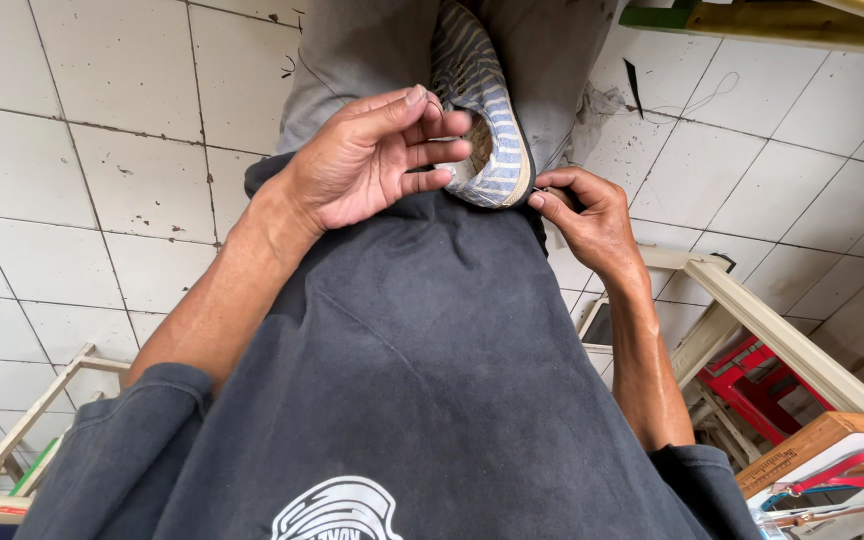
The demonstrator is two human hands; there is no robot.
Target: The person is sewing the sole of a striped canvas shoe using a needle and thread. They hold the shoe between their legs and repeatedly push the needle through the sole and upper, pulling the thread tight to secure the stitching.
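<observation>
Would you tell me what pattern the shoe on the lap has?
Blue and pale stripes on the shoe, seen in the head view.
</observation>
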